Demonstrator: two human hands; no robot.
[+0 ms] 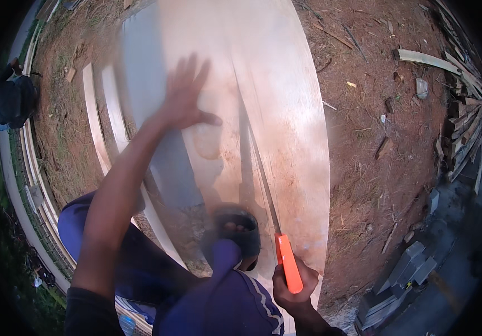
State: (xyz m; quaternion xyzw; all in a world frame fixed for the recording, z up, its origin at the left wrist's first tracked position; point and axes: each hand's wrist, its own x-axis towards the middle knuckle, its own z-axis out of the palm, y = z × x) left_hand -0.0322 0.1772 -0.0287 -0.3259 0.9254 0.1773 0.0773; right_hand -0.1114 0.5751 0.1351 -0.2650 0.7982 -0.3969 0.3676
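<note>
A large pale plywood sheet [302, 140] stretches away in front of me, with lines running along it. Near its close end my right hand [297, 285] is wrapped round the orange handle of a handsaw [289, 263]. The narrow saw blade points away from me along the board, in or along a long cut line; how deep it sits I cannot tell. My left hand [187, 98] lies spread on the sheet, left of the line, with its fingers apart and nothing in it. My sandalled foot [235, 227] rests on the board between the hands, below my bent knee.
Two long wooden strips [96, 117] lie on the ground to the left. A dark bag-like bundle [14, 99] sits at the far left. Stacked timber [467, 129] lines the right side, with grey blocks [406, 269] at lower right. Brown soil [375, 185] with scraps surrounds the sheet.
</note>
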